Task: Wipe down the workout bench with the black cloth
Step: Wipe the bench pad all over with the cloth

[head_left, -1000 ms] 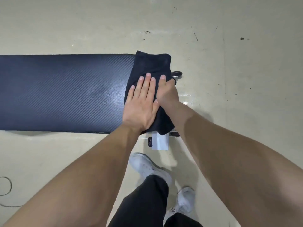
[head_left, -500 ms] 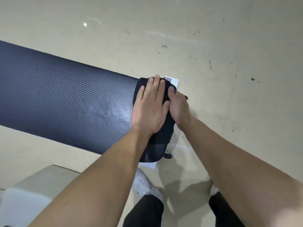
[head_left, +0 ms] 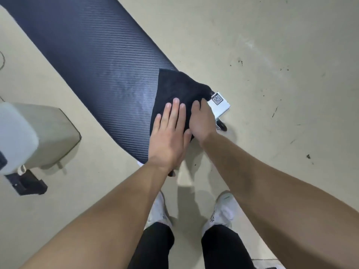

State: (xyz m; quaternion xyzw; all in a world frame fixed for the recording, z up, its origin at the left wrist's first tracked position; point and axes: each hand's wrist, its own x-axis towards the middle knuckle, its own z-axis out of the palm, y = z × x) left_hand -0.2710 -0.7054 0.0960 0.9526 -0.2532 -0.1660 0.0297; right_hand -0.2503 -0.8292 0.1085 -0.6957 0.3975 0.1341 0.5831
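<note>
Pressing flat, both hands (left, right) pin the cloth at the bench's end; the view has swung round while they stayed put, so wiping has barely advanced.

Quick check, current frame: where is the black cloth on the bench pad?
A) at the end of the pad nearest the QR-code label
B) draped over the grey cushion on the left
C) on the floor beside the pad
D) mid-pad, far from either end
A: the black cloth lies on the end of the bench pad right beside the QR-code label, with the left hand and right hand pressed on it.
</note>
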